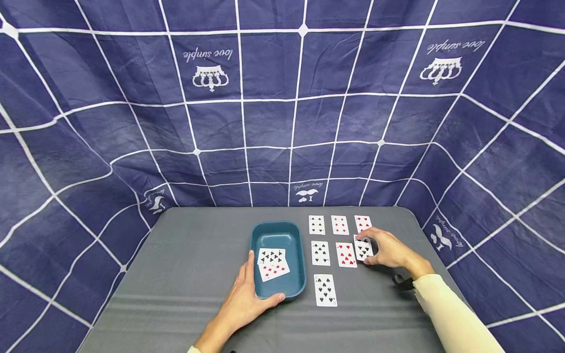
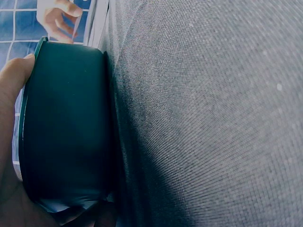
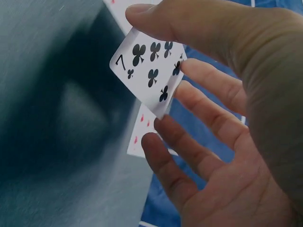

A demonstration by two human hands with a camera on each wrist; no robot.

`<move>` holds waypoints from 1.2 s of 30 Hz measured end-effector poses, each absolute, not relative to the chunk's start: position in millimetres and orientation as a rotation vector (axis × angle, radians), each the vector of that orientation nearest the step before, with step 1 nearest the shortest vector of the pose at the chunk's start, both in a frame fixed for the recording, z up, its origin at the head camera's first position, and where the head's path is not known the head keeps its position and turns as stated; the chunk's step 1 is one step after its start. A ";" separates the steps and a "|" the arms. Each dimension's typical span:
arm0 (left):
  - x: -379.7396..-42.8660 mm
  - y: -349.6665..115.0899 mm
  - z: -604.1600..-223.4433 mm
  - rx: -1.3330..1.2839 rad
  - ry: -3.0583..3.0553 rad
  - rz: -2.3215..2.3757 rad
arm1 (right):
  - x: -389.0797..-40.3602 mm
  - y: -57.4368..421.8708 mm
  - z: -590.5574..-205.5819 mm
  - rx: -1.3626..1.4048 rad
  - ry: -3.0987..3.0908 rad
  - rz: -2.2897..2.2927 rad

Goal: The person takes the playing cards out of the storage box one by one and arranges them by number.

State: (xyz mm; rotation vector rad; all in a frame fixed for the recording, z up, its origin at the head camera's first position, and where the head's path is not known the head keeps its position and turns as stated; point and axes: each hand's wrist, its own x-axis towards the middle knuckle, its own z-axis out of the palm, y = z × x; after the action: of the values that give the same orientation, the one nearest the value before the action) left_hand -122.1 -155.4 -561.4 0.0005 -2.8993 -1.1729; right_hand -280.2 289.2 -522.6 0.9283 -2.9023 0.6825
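In the head view my right hand (image 1: 388, 250) pinches a seven of clubs (image 3: 150, 66) by its edges, thumb on one side and fingertips on the other. The card is tilted in the right wrist view, close over the table. My left hand (image 1: 246, 294) grips the near left corner of a teal plastic tray (image 1: 302, 260), the thumb along the near rim and the fingers up the left side. Inside the tray, a clubs card (image 1: 270, 255) overlaps a diamonds card (image 1: 282, 269), both face up.
Face-up cards lie in rows right of the tray: a spades card (image 1: 317, 225), a diamonds card (image 1: 340, 225) and a hearts card (image 1: 363, 221) at the back; spades (image 1: 320, 253) and hearts (image 1: 346, 255) in the middle; spades (image 1: 325, 290) nearest. Blue curtains (image 1: 273, 122) surround the grey table (image 1: 198, 255).
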 end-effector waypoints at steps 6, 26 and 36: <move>-122.2 -155.8 -561.9 0.006 -2.904 -1.175 | -282.7 302.7 -530.4 0.930 -2.912 0.671; -122.8 -155.9 -563.5 0.004 -2.897 -1.160 | -282.1 319.0 -541.9 0.933 -2.952 0.643; -123.8 -156.5 -564.0 -0.003 -2.897 -1.167 | -284.8 321.3 -544.8 0.936 -2.976 0.629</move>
State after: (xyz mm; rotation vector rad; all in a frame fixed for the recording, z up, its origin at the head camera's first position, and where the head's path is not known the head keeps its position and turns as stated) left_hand -123.8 -156.5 -564.0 -0.0033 -2.8965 -1.1666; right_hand -284.8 321.3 -544.8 0.9359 -2.9763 0.6290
